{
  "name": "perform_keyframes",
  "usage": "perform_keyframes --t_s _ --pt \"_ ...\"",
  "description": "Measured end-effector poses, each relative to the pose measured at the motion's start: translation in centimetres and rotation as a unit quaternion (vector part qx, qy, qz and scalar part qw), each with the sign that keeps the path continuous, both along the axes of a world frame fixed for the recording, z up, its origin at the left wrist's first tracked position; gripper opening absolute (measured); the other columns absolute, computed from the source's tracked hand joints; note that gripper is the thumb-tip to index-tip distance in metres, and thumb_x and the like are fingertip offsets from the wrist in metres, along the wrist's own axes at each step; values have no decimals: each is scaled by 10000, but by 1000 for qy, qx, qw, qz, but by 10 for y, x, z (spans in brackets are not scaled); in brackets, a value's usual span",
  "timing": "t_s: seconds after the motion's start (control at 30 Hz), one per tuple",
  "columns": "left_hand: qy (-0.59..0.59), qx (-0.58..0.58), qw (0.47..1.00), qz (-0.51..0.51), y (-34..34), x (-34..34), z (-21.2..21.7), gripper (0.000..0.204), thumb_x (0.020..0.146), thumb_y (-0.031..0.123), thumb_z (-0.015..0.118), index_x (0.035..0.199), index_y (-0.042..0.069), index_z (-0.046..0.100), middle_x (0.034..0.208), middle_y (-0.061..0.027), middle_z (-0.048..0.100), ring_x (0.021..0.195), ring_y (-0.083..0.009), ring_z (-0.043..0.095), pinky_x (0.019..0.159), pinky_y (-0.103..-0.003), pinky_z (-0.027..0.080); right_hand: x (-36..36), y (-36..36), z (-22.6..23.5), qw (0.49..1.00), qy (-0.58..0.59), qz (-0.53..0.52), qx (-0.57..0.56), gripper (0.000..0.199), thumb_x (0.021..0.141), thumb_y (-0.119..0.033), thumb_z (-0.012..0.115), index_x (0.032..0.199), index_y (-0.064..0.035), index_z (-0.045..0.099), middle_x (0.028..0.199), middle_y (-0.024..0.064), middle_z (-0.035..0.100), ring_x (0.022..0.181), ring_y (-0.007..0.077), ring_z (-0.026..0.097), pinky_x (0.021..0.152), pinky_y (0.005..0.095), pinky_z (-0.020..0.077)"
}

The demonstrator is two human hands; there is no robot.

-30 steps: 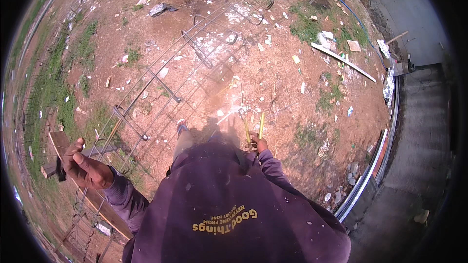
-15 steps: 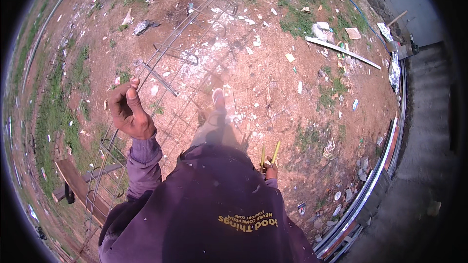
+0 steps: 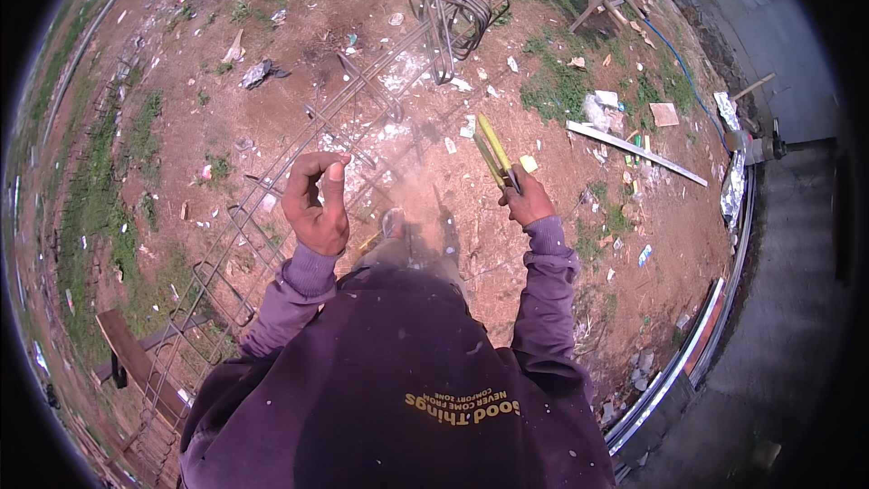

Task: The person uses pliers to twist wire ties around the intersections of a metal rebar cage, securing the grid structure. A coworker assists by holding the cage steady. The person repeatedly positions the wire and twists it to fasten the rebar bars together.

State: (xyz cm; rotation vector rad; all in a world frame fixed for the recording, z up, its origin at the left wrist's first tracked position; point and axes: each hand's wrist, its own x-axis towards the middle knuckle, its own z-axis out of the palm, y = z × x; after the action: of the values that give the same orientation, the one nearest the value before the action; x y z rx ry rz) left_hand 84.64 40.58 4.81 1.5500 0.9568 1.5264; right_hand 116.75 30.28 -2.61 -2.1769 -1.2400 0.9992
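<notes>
right hand (image 3: pixel 528 204) raised pliers (image 3: pixel 496 152); left hand (image 3: pixel 315 202) moved inward.

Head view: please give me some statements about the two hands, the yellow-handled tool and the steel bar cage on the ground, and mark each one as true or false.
1. The right hand holds a yellow-handled tool. True.
2. The left hand grips a hammer. False: no tool shows in it; its fingers are curled with thumb and fingertips pinched together.
3. A long cage of steel bars lies on the reddish dirt ground. True.
4. The right hand rests on the cage. False: it is raised in the air, apart from the cage.
5. A white plank lies on the ground to the right of the hands. True.
6. The person wears a bright orange top. False: the sweatshirt is dark purple.
</notes>
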Motion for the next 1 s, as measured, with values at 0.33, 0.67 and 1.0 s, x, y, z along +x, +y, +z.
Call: perform_keyframes --t_s 0.33,0.67,1.0 --pt "18 40 979 201 -57 3 17 52 963 36 558 946 -13 560 932 -135 626 870 -197 606 829 -337 500 68 271 112 936 -170 245 -185 318 871 -134 539 1145 16 600 866 195 687 696 293 698 613 379 562" --pt "-19 -69 874 481 -197 95 -6 100 967 81 571 947 -17 563 904 -131 637 866 -183 629 823 -320 506 60 356 38 844 -375 381 32 337 801 -209 687 1074 -13 679 1143 242 660 1076 390 641 908 476 517" --pt "29 -48 828 557 -245 131 -13 70 950 54 585 934 -11 565 910 -139 649 846 -200 640 781 -322 519 52 359 17 831 -386 383 120 480 829 -475 695 1085 -68 681 1012 214 688 979 385 655 852 471 514"
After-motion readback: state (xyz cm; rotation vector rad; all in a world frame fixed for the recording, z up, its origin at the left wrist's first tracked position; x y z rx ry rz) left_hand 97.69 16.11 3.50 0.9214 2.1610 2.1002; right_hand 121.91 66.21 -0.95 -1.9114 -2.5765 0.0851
